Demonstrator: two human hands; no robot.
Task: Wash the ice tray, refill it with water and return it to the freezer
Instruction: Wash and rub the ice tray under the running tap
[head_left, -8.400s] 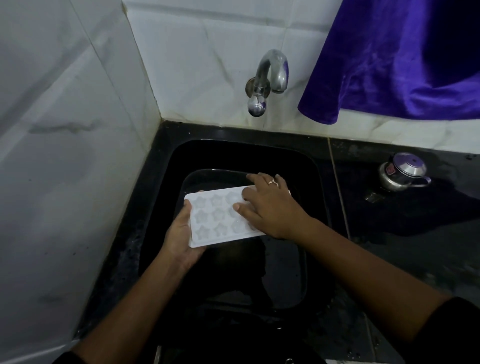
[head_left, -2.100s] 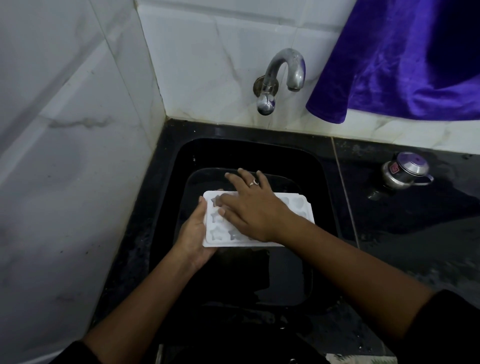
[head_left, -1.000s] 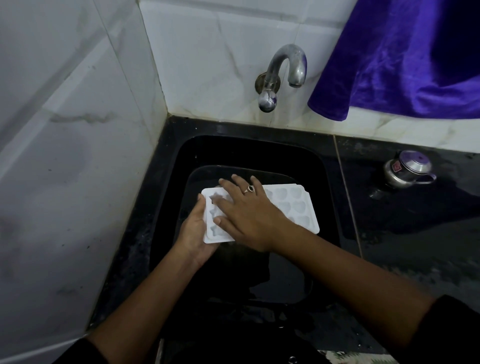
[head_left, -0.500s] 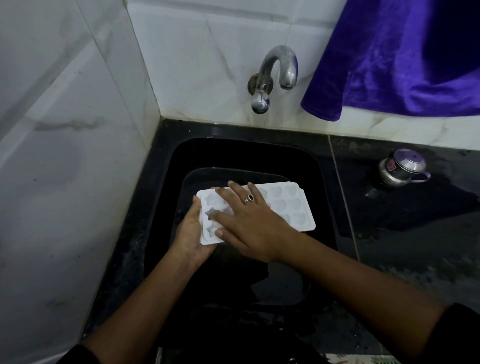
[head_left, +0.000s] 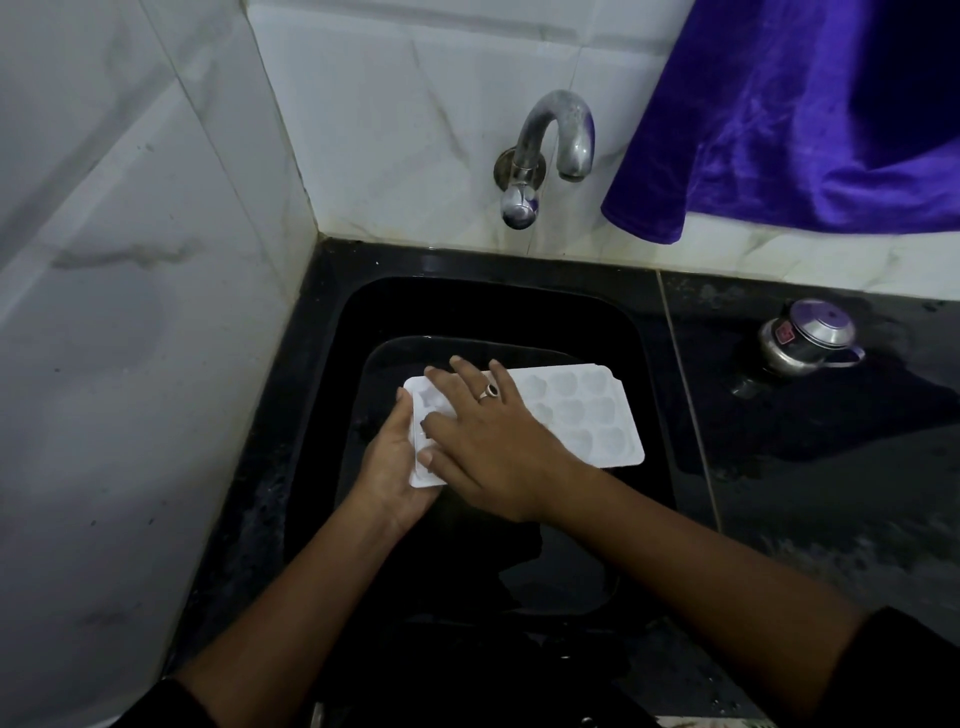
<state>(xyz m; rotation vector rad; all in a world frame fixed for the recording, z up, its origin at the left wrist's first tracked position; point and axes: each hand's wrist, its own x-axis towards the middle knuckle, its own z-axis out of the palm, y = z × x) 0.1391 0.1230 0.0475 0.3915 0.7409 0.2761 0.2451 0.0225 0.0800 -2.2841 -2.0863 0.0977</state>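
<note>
The white plastic ice tray (head_left: 582, 415), a flat rectangle moulded with rows of shaped cells, is held level over the basin of the black rectangular sink (head_left: 467, 306), its long side running left to right and tilted slightly away. The left hand (head_left: 389, 467) grips the tray's left short end, palm cupped under it and thumb against the edge. The right hand (head_left: 493, 447) lies flat on top of the tray's left half, its fingers (head_left: 441, 376) straight and spread apart across the cells, holding nothing; a dark-stoned ring (head_left: 489, 391) sits on one of them. The right half of the tray is uncovered. A curved metal tap (head_left: 550, 140) juts from the white marble-tiled wall (head_left: 130, 312) directly above the sink, with no water visible from its spout. To the right of the tap a deep purple velvety cloth (head_left: 805, 119) hangs down. On the wet black stone tabletop (head_left: 831, 467) right of the sink stands a small lidded steel pot (head_left: 805, 338), well apart from the tray.
</note>
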